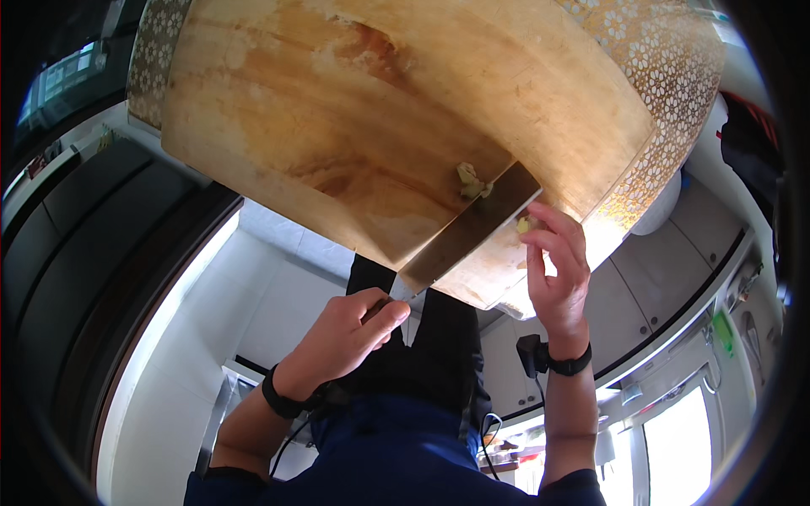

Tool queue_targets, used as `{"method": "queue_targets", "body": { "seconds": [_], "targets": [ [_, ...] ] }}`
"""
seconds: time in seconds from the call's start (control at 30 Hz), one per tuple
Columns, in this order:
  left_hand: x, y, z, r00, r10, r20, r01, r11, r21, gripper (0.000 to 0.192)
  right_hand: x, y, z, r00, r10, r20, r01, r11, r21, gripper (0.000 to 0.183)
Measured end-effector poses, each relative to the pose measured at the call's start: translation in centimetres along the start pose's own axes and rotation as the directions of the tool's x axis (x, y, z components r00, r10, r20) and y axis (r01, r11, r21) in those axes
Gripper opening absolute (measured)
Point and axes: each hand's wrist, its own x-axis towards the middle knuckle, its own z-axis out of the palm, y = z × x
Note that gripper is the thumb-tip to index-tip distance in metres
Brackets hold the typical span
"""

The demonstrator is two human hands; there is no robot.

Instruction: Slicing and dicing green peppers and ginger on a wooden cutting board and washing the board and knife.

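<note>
My left hand (345, 332) grips the handle of a cleaver (471, 228) at the near edge of a wooden cutting board (266, 107). The wide blade slants up and to the right across the board. Against the blade's far side sit a few pale, broken pieces of garlic or ginger (469, 180). My right hand (560, 265) is on the other side of the blade, its fingers bent and spread. Close to its fingertips is a small yellowish piece (523, 224); I cannot tell whether they pinch it or only touch it.
Beneath the board spreads a flower-patterned cloth (664, 82). Grey-white cabinets (664, 272) stand to the right, a dark panelled surface (82, 221) to the left. Both wrists wear black bands with cables. My dark trousers (411, 354) are just below the board's near edge.
</note>
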Motion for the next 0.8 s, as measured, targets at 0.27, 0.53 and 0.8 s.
{"method": "queue_targets", "body": {
  "seconds": [0.27, 0.53, 0.8],
  "targets": [
    [-1.4, -1.4, 0.9, 0.984, 0.142, -0.110, -0.128, 0.984, 0.124, 0.050, -0.1, -0.9, 0.6, 0.970, 0.203, -0.135, -0.197, 0.979, 0.054, 0.021],
    [-2.9, -2.4, 2.0, 0.981, 0.184, -0.052, -0.167, 0.955, 0.245, 0.043, -0.2, -1.2, 1.0, 0.980, 0.104, -0.170, -0.115, 0.992, -0.060, 0.032],
    [-2.8, -1.9, 2.4, 0.986, 0.161, -0.046, -0.144, 0.955, 0.260, 0.043, -0.3, -1.1, 0.8, 0.981, 0.130, -0.144, -0.144, 0.986, -0.088, 0.041]
  ]
}}
